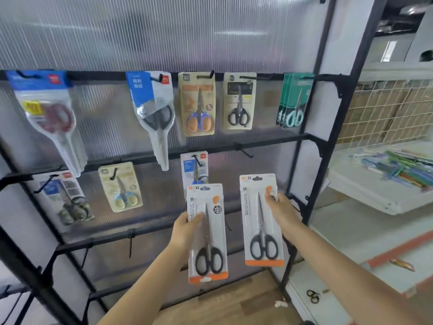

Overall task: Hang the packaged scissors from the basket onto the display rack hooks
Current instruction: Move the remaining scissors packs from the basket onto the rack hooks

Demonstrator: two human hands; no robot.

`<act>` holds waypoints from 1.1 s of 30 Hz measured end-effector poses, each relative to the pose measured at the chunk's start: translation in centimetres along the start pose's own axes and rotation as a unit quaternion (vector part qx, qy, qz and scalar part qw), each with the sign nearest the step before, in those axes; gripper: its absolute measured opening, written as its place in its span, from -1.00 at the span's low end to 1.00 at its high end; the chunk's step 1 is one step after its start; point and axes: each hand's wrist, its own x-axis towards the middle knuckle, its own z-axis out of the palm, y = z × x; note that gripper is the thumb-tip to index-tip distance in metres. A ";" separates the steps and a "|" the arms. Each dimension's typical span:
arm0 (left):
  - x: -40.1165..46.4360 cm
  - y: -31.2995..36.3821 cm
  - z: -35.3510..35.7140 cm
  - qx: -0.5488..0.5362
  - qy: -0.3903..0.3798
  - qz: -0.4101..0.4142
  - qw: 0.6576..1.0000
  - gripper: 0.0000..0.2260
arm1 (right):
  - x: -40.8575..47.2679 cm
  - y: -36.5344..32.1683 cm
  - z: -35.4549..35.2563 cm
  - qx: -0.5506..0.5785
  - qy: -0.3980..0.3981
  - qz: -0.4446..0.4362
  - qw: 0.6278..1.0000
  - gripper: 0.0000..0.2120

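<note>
Head view: my left hand [187, 227] pinches one scissors pack [207, 233], my right hand [280, 211] another pack [261, 220], both below the rack hooks [246, 152]; light, stiff cards, I reckon, best held mid-edge.

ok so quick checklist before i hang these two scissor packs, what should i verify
1. Left hand grips its scissor pack: ok, thumb across the front.
2. Right hand grips the other pack: ok, held by the right edge.
3. Hang holes up: ok, both packs upright, slots at the top.
4. Free hook within reach: ok, an empty hook on the middle rail sits above the right pack.
5. Hook for the left pack: cannot tell; the nearest hook holds a blue-carded pack.
6. Slot lined up with a hook: not ok, both packs sit below the rail.
</note>
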 end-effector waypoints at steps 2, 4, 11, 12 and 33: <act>0.9 0.6 1.5 0.000 0.019 0.010 1.000 -0.96 | 2.4 0.0 0.0 0.006 -0.020 -0.011 1.000 -0.56; 1.7 1.1 3.0 -0.006 0.032 0.017 0.999 -0.93 | 4.6 -0.1 -0.1 0.029 -0.038 -0.018 0.999 -0.57; 3.9 1.6 6.7 -0.032 0.076 0.016 0.996 -0.92 | 11.4 -0.1 -1.1 0.047 -0.071 -0.035 0.996 -0.67; 4.2 1.6 6.9 -0.028 0.082 0.013 0.996 -0.93 | 12.1 -0.1 -1.2 0.043 -0.075 -0.037 0.996 -0.67; 7.3 1.2 8.5 -0.003 0.134 0.001 0.991 -0.97 | 18.0 -0.1 1.9 0.051 -0.116 -0.055 0.990 -0.72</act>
